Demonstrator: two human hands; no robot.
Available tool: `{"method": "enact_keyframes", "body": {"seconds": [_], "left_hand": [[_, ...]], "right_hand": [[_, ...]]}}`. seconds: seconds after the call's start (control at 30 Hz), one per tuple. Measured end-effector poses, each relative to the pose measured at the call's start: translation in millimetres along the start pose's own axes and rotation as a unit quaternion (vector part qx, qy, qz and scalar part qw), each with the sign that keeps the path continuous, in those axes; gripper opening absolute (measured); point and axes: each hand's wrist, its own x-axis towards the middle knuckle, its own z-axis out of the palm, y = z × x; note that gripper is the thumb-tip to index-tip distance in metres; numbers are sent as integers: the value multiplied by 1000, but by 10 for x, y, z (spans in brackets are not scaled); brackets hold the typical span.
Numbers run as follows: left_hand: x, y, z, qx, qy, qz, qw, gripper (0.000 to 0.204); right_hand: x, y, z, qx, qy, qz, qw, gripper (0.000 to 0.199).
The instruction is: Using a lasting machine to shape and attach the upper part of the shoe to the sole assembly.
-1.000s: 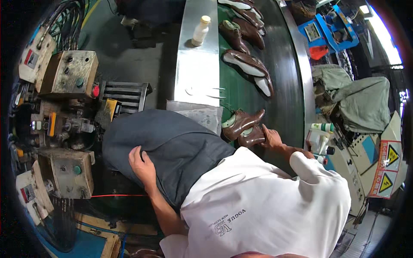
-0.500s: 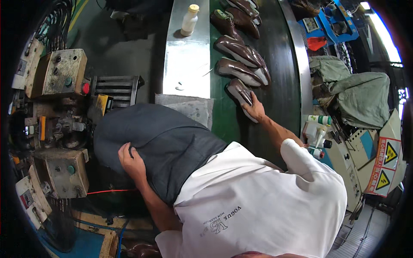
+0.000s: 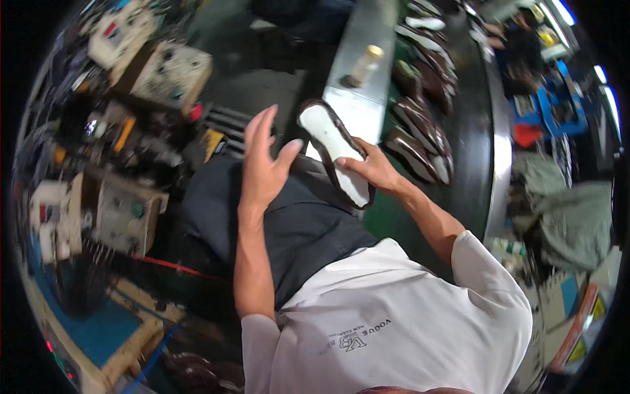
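Observation:
A dark brown shoe upper with a white underside is raised over my lap, its pale bottom turned up. My right hand grips it near the lower end, thumb lying across the white face. To the left of it, my left hand is lifted with fingers and thumb apart, touching nothing. More glossy brown shoe uppers lie in a row on the dark green conveyor belt to the right.
A bottle with a yellow cap stands on the metal ledge beside the belt. Worn control boxes with buttons line the left side. Far right are a blue frame, an orange-red item and a grey-green cloth cover.
My right hand has lifted the shoe upper off the belt, brought it left over my lap and turned its white underside up. My left hand has risen from my leg. The whole view has shifted.

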Motion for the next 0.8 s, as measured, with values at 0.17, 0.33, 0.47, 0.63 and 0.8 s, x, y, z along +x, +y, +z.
{"method": "enact_keyframes", "body": {"seconds": [0.17,0.33,0.47,0.63,0.8], "left_hand": [[-169,-241,-715,164,229,9,960,25],[-786,-643,-1002,289,298,-127,901,13],[-1188,-839,-1107,231,343,-178,893,16],[-1429,-988,-1095,73,392,-218,891,29],[-1412,-1010,-924,64,435,-211,873,30]], "right_hand": [[394,-653,880,-32,-182,-51,982,95],[683,-488,1390,-219,-188,-322,902,98],[-40,-736,1596,-438,-204,-471,738,97],[74,-617,1675,-413,-230,-508,720,90],[22,-601,1717,-423,-236,-492,724,93]]}}
